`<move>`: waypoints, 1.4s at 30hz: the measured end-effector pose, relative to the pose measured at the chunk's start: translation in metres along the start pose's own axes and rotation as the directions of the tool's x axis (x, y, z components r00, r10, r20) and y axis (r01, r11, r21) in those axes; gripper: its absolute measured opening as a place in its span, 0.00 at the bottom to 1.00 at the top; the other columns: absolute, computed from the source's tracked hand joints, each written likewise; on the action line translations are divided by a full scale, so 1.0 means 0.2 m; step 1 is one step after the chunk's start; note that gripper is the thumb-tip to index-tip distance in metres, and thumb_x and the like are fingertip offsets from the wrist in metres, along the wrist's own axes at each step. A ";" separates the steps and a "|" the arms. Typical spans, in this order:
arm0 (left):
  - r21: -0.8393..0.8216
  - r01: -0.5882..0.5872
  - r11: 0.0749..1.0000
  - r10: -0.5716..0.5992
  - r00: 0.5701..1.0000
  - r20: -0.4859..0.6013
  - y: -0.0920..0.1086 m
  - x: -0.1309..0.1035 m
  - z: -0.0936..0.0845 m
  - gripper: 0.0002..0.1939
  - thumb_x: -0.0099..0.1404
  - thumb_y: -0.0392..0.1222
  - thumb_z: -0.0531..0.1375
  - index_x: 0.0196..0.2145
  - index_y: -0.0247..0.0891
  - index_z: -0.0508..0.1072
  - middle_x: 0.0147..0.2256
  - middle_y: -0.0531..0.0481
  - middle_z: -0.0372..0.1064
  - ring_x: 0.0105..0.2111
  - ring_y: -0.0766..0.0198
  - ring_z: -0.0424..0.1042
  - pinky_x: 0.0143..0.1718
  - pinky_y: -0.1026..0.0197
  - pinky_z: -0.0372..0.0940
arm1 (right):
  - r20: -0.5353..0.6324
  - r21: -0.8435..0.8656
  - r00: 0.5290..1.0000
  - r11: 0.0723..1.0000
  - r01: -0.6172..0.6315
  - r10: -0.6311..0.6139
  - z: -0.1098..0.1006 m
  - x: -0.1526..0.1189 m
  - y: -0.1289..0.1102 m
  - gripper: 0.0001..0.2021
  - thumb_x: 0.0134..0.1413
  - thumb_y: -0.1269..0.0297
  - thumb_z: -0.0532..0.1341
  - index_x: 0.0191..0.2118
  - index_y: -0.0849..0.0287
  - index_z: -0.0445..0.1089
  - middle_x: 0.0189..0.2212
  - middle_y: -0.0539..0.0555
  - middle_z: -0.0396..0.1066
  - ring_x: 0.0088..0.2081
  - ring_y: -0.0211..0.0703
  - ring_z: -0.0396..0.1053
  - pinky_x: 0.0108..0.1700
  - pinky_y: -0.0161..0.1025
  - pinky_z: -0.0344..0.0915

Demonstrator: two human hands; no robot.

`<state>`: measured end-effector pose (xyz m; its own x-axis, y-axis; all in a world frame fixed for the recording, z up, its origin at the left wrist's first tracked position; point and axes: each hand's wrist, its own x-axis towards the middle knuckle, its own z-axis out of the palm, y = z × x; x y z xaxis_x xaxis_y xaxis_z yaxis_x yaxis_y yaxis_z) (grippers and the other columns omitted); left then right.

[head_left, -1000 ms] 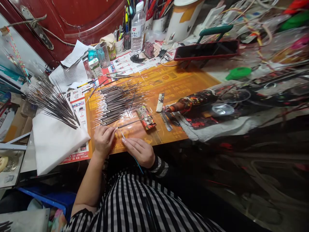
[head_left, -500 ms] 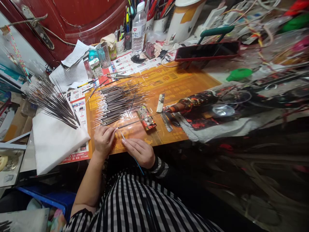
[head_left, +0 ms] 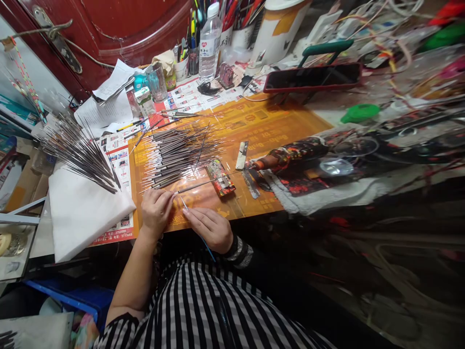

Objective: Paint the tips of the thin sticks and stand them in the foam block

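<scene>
Near the table's front edge, my left hand [head_left: 156,207] is closed in a pinch on the end of a thin dark rod [head_left: 198,185], which points right across a small paint-stained block [head_left: 221,177]. Just to the right, my right hand [head_left: 210,228] pinches a slim brush [head_left: 207,247] with a pale upper end and a blue lower end. The brush's upper end is close to the rod's held end; whether they touch is too small to tell. Behind my hands, many dark rods [head_left: 174,155] lie in a pile on the orange sheet [head_left: 290,118].
More dark rods [head_left: 85,162] stick out over a white foam block [head_left: 85,208] at left. A water bottle [head_left: 209,46] and a phone on a stand [head_left: 312,78] stand at the back. A paint-stained handled tool [head_left: 286,154] lies right, by a white cloth [head_left: 301,201].
</scene>
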<state>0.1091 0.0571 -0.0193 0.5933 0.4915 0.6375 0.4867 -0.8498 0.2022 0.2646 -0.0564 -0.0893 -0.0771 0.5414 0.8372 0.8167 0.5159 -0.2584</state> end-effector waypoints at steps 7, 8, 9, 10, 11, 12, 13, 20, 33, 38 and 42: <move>0.002 0.013 1.000 -0.013 1.000 0.009 0.00 0.00 0.00 0.06 0.71 0.39 0.59 0.41 0.40 0.77 0.35 0.48 0.75 0.37 0.62 0.69 0.42 0.58 0.63 | 0.003 0.011 1.000 1.000 0.000 0.000 0.00 0.00 0.00 0.28 0.65 0.77 0.56 0.69 0.65 0.55 0.50 0.63 0.76 0.51 0.51 0.75 0.50 0.46 0.75; 0.003 0.010 1.000 -0.010 1.000 0.007 0.00 0.00 0.00 0.06 0.71 0.39 0.59 0.41 0.40 0.77 0.35 0.48 0.75 0.37 0.62 0.69 0.42 0.58 0.63 | 0.004 0.014 1.000 1.000 0.000 0.000 0.00 0.00 0.00 0.28 0.65 0.77 0.56 0.69 0.65 0.55 0.50 0.64 0.76 0.51 0.51 0.75 0.50 0.46 0.75; 0.005 0.006 1.000 -0.006 1.000 0.003 0.00 0.00 0.00 0.06 0.70 0.39 0.59 0.41 0.40 0.77 0.35 0.48 0.75 0.37 0.62 0.69 0.42 0.58 0.63 | 0.005 0.017 1.000 1.000 0.001 -0.002 0.00 0.00 0.00 0.28 0.65 0.77 0.56 0.69 0.65 0.55 0.50 0.64 0.76 0.51 0.51 0.75 0.50 0.46 0.75; 0.006 0.000 1.000 0.000 1.000 -0.002 -0.01 0.00 0.00 0.06 0.70 0.39 0.60 0.41 0.39 0.77 0.35 0.48 0.74 0.37 0.62 0.69 0.42 0.58 0.63 | 0.005 0.020 1.000 1.000 0.003 -0.003 0.00 0.00 0.00 0.28 0.65 0.77 0.56 0.69 0.65 0.54 0.50 0.64 0.76 0.51 0.51 0.75 0.50 0.46 0.75; 0.007 -0.009 1.000 0.009 1.000 -0.008 -0.01 0.00 0.00 0.05 0.70 0.38 0.60 0.41 0.39 0.77 0.35 0.48 0.74 0.37 0.62 0.69 0.42 0.58 0.63 | 0.004 0.023 1.000 1.000 0.003 -0.003 0.00 0.00 0.00 0.28 0.65 0.77 0.56 0.69 0.65 0.54 0.49 0.63 0.76 0.51 0.51 0.75 0.50 0.46 0.75; 0.008 -0.020 1.000 0.020 1.000 -0.016 -0.01 0.00 0.00 0.05 0.70 0.38 0.60 0.41 0.39 0.76 0.35 0.49 0.74 0.36 0.62 0.69 0.41 0.58 0.63 | 0.004 0.026 1.000 1.000 0.003 -0.003 0.00 0.00 0.00 0.29 0.65 0.77 0.56 0.69 0.65 0.54 0.49 0.63 0.77 0.50 0.50 0.75 0.50 0.46 0.75; 0.008 -0.034 0.999 0.034 0.999 -0.026 -0.01 0.00 0.01 0.05 0.70 0.38 0.60 0.41 0.39 0.76 0.34 0.49 0.74 0.36 0.62 0.68 0.41 0.58 0.63 | 0.002 0.030 1.000 1.000 0.004 -0.004 0.00 -0.01 0.00 0.29 0.64 0.77 0.57 0.69 0.65 0.55 0.48 0.63 0.77 0.50 0.50 0.75 0.50 0.46 0.76; 0.069 -0.066 0.995 0.070 0.996 -0.048 0.01 -0.01 0.01 0.05 0.71 0.38 0.58 0.40 0.39 0.75 0.34 0.48 0.74 0.34 0.62 0.69 0.39 0.58 0.63 | -0.018 0.038 0.997 0.997 0.072 -0.071 -0.03 -0.03 0.02 0.30 0.63 0.77 0.59 0.69 0.64 0.55 0.45 0.61 0.78 0.46 0.50 0.77 0.48 0.45 0.77; 0.143 0.274 0.951 -0.243 0.949 -0.203 -0.22 -0.25 -0.45 0.08 0.73 0.42 0.55 0.41 0.39 0.72 0.38 0.45 0.74 0.40 0.63 0.74 0.42 0.58 0.71 | -0.027 0.095 0.985 0.980 0.173 -0.172 -0.04 -0.05 0.03 0.33 0.61 0.78 0.62 0.69 0.66 0.54 0.43 0.61 0.79 0.43 0.52 0.78 0.46 0.45 0.77; 0.015 0.589 0.808 -0.568 0.785 -0.247 -0.37 -0.21 -0.51 0.09 0.70 0.46 0.58 0.36 0.39 0.74 0.33 0.49 0.75 0.34 0.65 0.74 0.39 0.61 0.69 | -0.033 0.085 0.984 0.981 0.176 -0.174 -0.04 -0.05 0.03 0.33 0.60 0.79 0.62 0.69 0.65 0.55 0.43 0.60 0.79 0.43 0.52 0.78 0.46 0.46 0.77; -0.049 0.675 0.736 -0.667 0.709 -0.229 -0.46 -0.15 -0.49 0.06 0.66 0.43 0.62 0.34 0.39 0.76 0.33 0.50 0.76 0.32 0.65 0.73 0.36 0.62 0.67 | -0.025 0.091 0.986 0.982 0.166 -0.165 -0.04 -0.05 0.03 0.33 0.60 0.79 0.62 0.69 0.63 0.55 0.43 0.60 0.79 0.43 0.51 0.78 0.46 0.45 0.76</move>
<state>-0.0155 0.1017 0.0157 -0.0503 0.8716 0.4876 0.7272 -0.3027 0.6161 0.2750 -0.0643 -0.0941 -0.1964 0.4321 0.8802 0.7371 0.6570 -0.1581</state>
